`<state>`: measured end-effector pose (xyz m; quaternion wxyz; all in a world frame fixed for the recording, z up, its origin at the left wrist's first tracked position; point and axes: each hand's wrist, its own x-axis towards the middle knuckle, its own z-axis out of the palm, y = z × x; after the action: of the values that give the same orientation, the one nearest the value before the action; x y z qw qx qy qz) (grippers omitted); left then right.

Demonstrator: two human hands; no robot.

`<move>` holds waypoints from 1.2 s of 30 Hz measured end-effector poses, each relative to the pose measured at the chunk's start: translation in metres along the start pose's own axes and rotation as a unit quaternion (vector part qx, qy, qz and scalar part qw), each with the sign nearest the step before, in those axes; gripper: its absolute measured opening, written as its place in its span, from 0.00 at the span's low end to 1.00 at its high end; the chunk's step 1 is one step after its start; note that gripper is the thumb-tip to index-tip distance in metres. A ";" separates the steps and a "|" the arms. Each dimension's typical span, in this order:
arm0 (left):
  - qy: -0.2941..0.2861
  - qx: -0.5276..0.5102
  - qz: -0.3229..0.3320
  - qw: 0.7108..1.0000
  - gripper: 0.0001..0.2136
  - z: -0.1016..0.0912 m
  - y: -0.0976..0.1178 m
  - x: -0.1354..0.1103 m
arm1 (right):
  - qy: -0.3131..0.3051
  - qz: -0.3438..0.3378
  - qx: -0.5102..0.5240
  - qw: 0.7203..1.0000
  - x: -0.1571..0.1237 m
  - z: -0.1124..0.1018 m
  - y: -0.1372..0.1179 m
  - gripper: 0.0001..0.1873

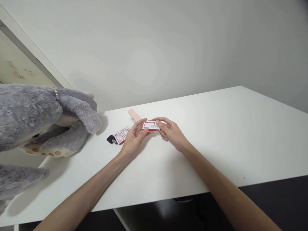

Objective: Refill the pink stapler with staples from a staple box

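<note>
Between my two hands is a small white box with red edges (149,124), raised a little above the white table. My left hand (134,137) grips its left end with thumb and fingers. At its right end my right hand (172,131) is closed on it, the thumb lying on the printed top face. Similar red-and-white boxes (120,136) lie on the table just left of my left hand, partly hidden by it. A small black object (111,139) with a grey part touches their left end. Behind my left hand lies a flat pink strip-shaped object (134,114), its near end hidden.
A big grey plush toy (48,118) takes up the left side of the white table (228,134), some of it overhanging the surface. A pale wall (168,57) rises behind the table. The table's front edge runs beneath my forearms.
</note>
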<state>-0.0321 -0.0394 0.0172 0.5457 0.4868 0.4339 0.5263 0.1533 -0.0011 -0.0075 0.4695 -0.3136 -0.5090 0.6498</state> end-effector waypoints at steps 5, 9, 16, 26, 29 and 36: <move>-0.026 0.091 0.011 0.995 0.27 -0.006 0.001 0.002 | -0.052 0.020 -0.046 0.997 -0.005 0.003 -0.004 0.29; -0.052 0.154 0.040 0.986 0.33 -0.012 0.000 0.005 | -0.099 0.016 -0.051 0.994 -0.006 0.002 -0.001 0.33; 0.008 0.211 0.130 0.969 0.34 -0.013 0.004 0.006 | -0.092 0.021 -0.001 0.996 -0.002 0.001 0.002 0.32; 0.111 0.499 0.243 0.824 0.33 -0.079 0.010 0.037 | 0.036 0.003 0.050 0.998 0.003 -0.009 0.000 0.28; 0.112 0.564 0.265 0.774 0.35 -0.083 0.007 0.038 | 0.033 0.002 0.054 0.998 0.003 -0.009 0.001 0.29; 0.208 0.569 0.264 0.750 0.17 -0.085 0.010 0.041 | 0.032 0.002 0.053 0.998 0.004 -0.008 -0.001 0.28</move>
<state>-0.1151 0.0075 0.0163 -0.0972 0.6807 0.6101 0.3937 0.1591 0.0057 -0.0083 0.5005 -0.3101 -0.4578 0.6662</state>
